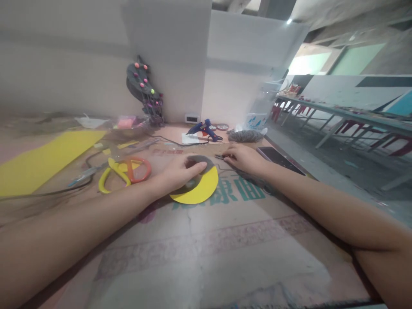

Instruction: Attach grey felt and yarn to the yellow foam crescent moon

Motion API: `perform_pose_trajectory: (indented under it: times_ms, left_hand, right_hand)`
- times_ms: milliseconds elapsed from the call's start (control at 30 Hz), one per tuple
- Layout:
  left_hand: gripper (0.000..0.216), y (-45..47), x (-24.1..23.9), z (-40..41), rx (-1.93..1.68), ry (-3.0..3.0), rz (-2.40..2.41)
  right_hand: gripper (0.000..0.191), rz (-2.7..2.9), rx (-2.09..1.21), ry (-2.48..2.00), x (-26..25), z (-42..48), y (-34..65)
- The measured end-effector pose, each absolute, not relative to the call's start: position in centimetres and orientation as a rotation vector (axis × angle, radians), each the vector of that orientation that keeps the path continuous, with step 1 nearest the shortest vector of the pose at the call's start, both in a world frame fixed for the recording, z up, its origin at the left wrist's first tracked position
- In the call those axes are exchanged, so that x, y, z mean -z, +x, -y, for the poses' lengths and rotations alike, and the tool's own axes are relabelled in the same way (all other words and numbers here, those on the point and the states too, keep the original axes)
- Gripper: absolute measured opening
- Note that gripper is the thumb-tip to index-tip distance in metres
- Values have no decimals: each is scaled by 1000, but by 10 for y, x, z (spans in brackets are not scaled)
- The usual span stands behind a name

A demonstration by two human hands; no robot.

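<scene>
My left hand [179, 173] lies flat, fingers together, pressing on a dark grey round piece [201, 162] that sits on a yellow foam disc [200, 187]. My right hand [243, 158] rests on the table just right of the disc, its fingers curled and pinched on a small dark thing [220, 156] that I cannot make out. Scissors with yellow and orange handles [126, 171] lie left of my left hand.
A blue glue gun [204, 129] stands at the back on white paper, its cord trailing left. A yellow foam sheet [41, 161] lies far left. A dark phone [279, 158] lies right of my right hand. A dark ornament with coloured beads [144, 89] leans against the wall.
</scene>
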State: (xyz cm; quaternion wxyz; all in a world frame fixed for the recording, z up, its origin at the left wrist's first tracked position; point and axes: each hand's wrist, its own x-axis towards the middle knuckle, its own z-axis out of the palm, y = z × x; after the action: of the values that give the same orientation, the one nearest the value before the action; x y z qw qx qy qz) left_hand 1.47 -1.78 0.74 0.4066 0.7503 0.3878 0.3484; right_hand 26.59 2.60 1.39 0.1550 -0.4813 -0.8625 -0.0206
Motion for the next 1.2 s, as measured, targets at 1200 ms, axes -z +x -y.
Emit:
perform_pose_trajectory:
  times_ms: [1200]
  left_hand:
    - [17, 14, -3, 15, -801, 2089, -964]
  right_hand:
    - [31, 2484, 488, -854, -13, 31, 245]
